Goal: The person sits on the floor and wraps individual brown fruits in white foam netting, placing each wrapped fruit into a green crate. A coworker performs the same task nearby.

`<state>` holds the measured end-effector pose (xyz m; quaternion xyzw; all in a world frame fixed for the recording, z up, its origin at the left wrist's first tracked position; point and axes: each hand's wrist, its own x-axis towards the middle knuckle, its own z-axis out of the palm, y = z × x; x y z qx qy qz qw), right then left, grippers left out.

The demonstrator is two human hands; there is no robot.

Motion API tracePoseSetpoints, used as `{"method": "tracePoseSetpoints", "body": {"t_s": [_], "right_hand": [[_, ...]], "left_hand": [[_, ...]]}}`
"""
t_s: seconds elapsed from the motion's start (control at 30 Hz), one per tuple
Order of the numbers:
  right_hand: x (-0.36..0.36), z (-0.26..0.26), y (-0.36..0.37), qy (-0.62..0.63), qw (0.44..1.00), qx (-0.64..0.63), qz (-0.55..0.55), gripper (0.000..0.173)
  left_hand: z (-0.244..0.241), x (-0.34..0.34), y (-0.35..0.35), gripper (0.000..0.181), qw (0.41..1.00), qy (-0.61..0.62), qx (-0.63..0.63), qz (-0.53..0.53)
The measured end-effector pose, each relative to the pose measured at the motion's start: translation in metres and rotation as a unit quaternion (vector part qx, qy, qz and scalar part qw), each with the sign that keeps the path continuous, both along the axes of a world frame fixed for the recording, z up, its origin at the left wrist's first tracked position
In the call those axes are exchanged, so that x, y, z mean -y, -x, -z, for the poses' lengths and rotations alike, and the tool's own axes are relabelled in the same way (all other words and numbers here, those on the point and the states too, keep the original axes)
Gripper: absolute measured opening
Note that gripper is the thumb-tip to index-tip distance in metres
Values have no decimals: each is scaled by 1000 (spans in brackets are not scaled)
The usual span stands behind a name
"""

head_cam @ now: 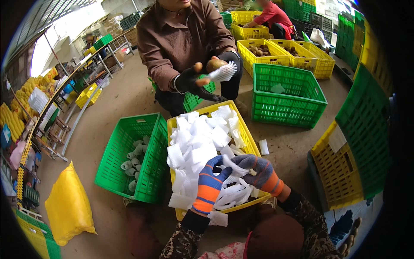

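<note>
A yellow plastic crate (pixel 255 147) heaped with white foam net sleeves (pixel 200 139) stands before me. Over its near part, my left hand (pixel 212 181), in a blue and orange glove, and my right hand (pixel 260 174), in a grey and orange one, both grip a single foam sleeve (pixel 235 166) between them. Whether anything is inside that sleeve cannot be made out. To the left, a green crate (pixel 129 121) holds several fruits in foam sleeves (pixel 131 165). Across from me, a co-worker's black-gloved hands hold a brown kiwi-like fruit (pixel 214 65) and a foam sleeve (pixel 223 73).
A green crate (pixel 288 106) stands at the right, with yellow crates of brown fruit (pixel 263 60) behind it. Stacked crates (pixel 362 139) rise at the far right. A loose sleeve (pixel 263 147) lies on the floor; a yellow sack (pixel 69 207) sits at the left.
</note>
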<state>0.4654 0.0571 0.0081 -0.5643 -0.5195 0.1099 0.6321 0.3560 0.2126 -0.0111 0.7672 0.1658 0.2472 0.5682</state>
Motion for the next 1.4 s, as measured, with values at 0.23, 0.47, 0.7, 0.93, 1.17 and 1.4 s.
{"method": "tracePoseSetpoints", "body": {"t_s": [0.23, 0.47, 0.7, 0.93, 1.17, 1.4], "right_hand": [[-5, 13, 12, -46, 999, -7, -13, 30], [-14, 9, 20, -37, 990, 93, 96, 30], [-17, 36, 10, -61, 995, -70, 30, 29], [-78, 85, -30, 169, 981, -71, 57, 35], [-123, 154, -63, 457, 822, 325, 101, 22], [-126, 163, -53, 430, 742, 499, 123, 22]], "left_hand": [[5, -2, 7, 22, 986, -67, 0, -153], [3, 8, 0, 15, 964, -60, 133, -222], [-20, 0, 17, 18, 985, 157, -49, 58], [-22, -28, 57, 21, 943, 325, -65, -10], [-25, -15, 63, 26, 909, 411, -41, -45], [-26, -7, 68, 27, 913, 404, -36, -32]]}}
